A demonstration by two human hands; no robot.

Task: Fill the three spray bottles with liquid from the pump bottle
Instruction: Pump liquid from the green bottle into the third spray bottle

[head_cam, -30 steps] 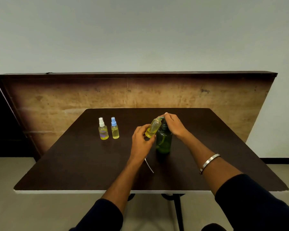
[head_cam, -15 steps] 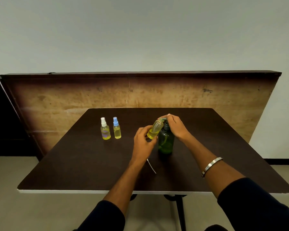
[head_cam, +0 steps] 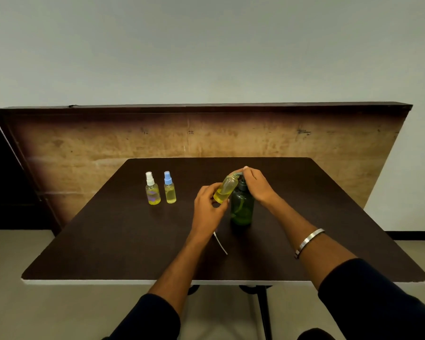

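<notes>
A dark green pump bottle [head_cam: 242, 209] stands near the middle of the dark table [head_cam: 133, 241]. My right hand [head_cam: 257, 184] rests on its pump head, fingers curled over the nozzle. My left hand [head_cam: 207, 208] holds an uncapped small clear bottle [head_cam: 225, 188] tilted, its mouth up against the nozzle; yellow liquid sits in its lower part. Two capped spray bottles with yellow liquid stand to the left: one with a white cap [head_cam: 152, 188], one with a blue cap [head_cam: 169, 187].
A thin white dip tube [head_cam: 220, 243] lies on the table below my left hand; its spray head is hidden. A brown wooden board [head_cam: 84, 148] stands behind the table. The table's white front edge [head_cam: 108, 282] runs near me.
The hands and bottles keep the same arrangement; only the camera view shifts slightly. No clear rise in the liquid level is visible.
</notes>
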